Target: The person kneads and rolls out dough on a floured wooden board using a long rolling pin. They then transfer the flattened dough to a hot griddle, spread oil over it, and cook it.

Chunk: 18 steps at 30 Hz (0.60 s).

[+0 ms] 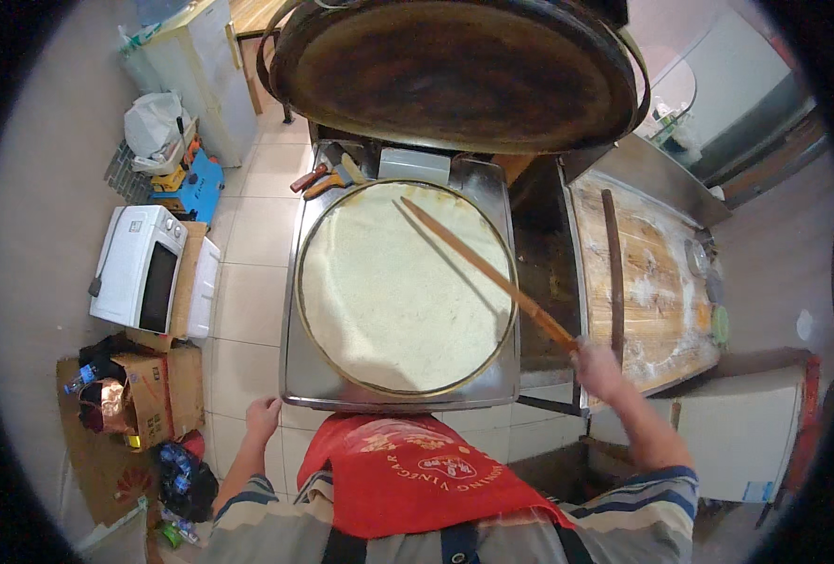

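My right hand (600, 368) is closed around the lower end of a long wooden stick (487, 269). The stick slants up and left over a wide pale round of dough (403, 301), and its pointed tip is above the dough's far part. I cannot tell whether the tip touches it. The dough fills a round griddle (306, 324) set in a metal-topped stand (295, 383). My left hand (263, 414) hangs beside the stand's near left corner, its fingers curled, with nothing visible in them. Behind the dough, the griddle's big dark round lid (455, 80) stands raised.
Two handled brushes or scrapers (334, 179) lie at the stand's far left corner. On the right, a floured wooden board (657, 282) carries a dark rolling pin (613, 273). Leftward are a white microwave (140, 268), a cardboard box (177, 395) and a blue case (196, 188).
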Tool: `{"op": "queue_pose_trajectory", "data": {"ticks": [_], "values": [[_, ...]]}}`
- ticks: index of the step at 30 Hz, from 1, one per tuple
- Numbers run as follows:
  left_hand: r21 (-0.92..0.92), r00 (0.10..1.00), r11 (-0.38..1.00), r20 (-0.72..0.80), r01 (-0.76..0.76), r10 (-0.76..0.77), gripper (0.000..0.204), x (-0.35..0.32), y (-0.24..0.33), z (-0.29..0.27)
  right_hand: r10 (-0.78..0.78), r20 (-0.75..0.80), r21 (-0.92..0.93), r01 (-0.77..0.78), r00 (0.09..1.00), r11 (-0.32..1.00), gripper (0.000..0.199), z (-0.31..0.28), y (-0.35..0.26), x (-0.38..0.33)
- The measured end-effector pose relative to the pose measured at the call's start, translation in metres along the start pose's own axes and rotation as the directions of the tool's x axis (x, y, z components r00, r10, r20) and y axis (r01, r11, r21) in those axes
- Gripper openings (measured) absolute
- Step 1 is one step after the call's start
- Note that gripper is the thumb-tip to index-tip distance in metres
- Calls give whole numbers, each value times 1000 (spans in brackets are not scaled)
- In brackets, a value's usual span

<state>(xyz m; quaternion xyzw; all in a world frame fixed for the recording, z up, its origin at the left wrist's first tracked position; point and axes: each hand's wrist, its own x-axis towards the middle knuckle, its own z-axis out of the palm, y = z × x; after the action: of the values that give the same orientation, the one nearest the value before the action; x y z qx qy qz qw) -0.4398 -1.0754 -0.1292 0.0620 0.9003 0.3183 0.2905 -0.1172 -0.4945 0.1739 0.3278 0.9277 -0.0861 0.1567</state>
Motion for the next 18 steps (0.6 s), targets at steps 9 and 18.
{"op": "queue_pose_trajectory", "data": {"ticks": [9, 18], "values": [[41, 995, 995, 45, -89, 87, 34, 25, -129, 2, -52, 70, -289, 70, 996, 955, 25, -71, -105, 52], [26, 997, 1000, 82, 7, -9, 36, 25, -109, 5, -50, 111, -277, 80, 993, 958, 30, -52, -125, 51]]}}
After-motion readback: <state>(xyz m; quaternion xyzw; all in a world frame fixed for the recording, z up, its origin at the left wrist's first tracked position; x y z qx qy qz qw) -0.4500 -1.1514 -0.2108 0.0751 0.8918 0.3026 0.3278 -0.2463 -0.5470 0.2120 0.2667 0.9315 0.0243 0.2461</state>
